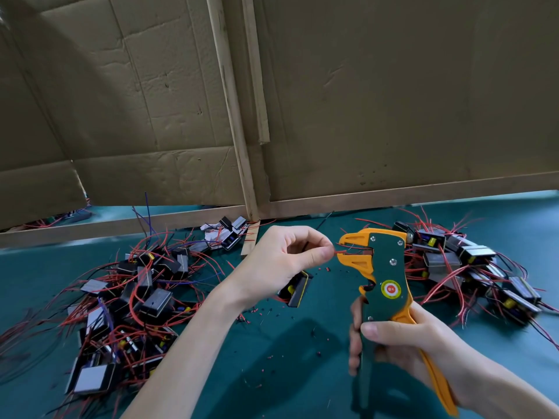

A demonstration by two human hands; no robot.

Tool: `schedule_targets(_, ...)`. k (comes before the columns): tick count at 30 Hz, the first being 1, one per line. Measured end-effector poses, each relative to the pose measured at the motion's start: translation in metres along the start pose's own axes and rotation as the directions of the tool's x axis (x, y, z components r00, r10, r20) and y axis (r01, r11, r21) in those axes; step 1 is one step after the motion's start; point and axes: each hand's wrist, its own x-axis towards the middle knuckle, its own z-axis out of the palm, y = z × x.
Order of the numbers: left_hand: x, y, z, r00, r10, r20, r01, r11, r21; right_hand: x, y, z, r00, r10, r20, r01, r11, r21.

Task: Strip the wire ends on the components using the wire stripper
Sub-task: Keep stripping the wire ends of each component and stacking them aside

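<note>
The left hand (281,258) pinches a thin red insulated wire (340,252), lying level and pointing right into the jaws of the green-and-orange plastic wire stripper (384,267); the right hand (402,343) grips its handles, above the teal tabletop's (272,388) near edge.

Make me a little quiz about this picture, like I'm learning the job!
1. True or false: the right hand grips the stripper by its handles.
2. Pick one. The wire pinched by the left hand is: A blue, B red, C yellow.
3. Fill the gap: the stripper's beak-shaped tip is coloured ____.

Key: 1 true; 2 B; 3 orange.
</note>
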Motion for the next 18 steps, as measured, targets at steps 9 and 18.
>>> schedule_targets(9,-0.003,0.005,-0.004,0.999,-0.038,0.032,0.037,0.998,0.043,-0.003,-0.001,-0.003,1.000,0.026,0.015,-0.024,0.993,-0.114)
schedule_targets(18,-0.004,0.007,-0.007,0.995,-0.088,0.047,0.082,0.990,0.115,-0.006,0.007,0.010,0.977,-0.052,-0.208,0.003,0.973,-0.231)
